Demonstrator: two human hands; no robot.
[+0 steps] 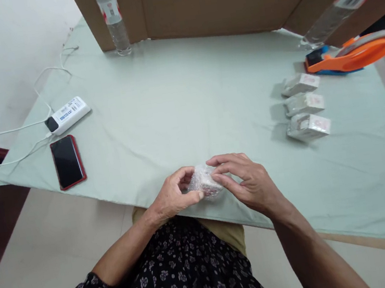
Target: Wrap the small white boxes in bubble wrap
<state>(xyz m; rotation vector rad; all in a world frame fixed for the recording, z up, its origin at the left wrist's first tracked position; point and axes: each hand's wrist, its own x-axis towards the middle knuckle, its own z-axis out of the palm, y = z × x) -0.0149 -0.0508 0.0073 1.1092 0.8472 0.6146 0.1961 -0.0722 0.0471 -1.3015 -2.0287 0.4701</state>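
Observation:
A small box in clear bubble wrap (204, 183) is at the table's near edge, between my two hands. My left hand (173, 194) grips its left side, with the thumb along the near face and the fingers behind. On the other side, my right hand (244, 179) pinches the wrap at the upper right with thumb and fingertips. The wrap hides most of the box's surface. To the right, three similar wrapped boxes (308, 126) stand in a row, apart from my hands.
An orange tape dispenser (350, 56) lies at the far right. Water bottles (119, 34) stand against a cardboard panel (206, 3) at the back. On the left are a phone (67, 162) and a white power bank (69, 116) with a cable (11, 130). Pale green cloth (178, 102) covers the table.

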